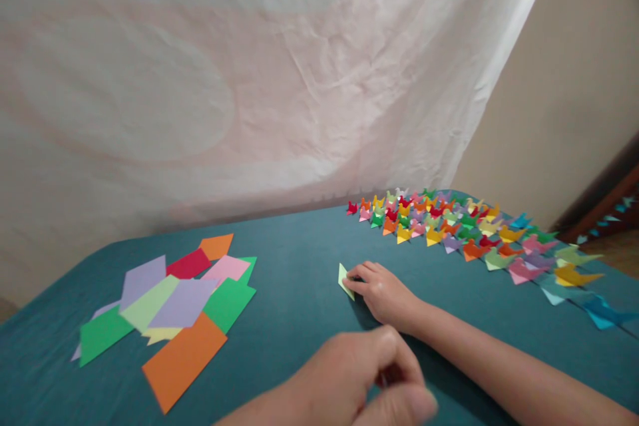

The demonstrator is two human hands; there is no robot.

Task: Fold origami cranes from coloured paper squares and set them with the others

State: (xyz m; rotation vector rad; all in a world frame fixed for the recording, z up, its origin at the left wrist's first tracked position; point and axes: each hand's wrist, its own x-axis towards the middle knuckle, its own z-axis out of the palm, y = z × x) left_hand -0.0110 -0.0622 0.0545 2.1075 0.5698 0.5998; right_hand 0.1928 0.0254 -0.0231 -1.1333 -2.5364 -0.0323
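My right hand (382, 293) reaches over the table, its thumb and fingers pinching a small folded piece of pale green paper (342, 277). The paper is tilted up, and part of it is hidden behind the fingertips. Closer to me, at the bottom middle of the head view, is my left hand (372, 373). Its fingers curl inward with the thumb beneath them, and no object shows in it. It is apart from the paper.
A loose pile of coloured paper sheets (184, 303) lies at left on the teal tablecloth (294, 246). Several rows of folded paper birds (434, 236) stand at right. Behind the table hangs a pale pink-and-white curtain (259, 80), beside a beige wall (559, 80).
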